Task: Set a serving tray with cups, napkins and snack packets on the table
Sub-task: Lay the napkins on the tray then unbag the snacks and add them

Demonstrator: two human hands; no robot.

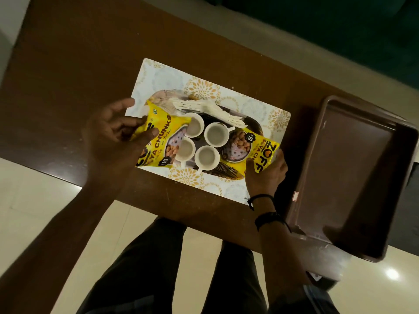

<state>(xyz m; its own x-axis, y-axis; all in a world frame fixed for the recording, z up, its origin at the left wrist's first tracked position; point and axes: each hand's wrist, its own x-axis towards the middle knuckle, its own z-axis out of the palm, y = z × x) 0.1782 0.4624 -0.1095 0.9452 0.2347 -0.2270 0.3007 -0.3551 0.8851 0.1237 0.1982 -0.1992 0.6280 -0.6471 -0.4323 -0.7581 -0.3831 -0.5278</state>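
Settling snacks at frame centre: left hand (113,134) is pinching the left packet (163,135), right hand (265,176) is curling round the right packet (264,152); both are best lying flat inside the tray (226,174), flanking, not nudging, cups (216,134).

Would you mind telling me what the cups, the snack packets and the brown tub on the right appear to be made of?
The cups look like glazed white ceramic, with smooth, thick rims, though plastic is possible. The snack packets seem to be glossy printed plastic film, crinkled and shiny. The brown tub looks like moulded plastic, with rounded corners and a dull sheen.
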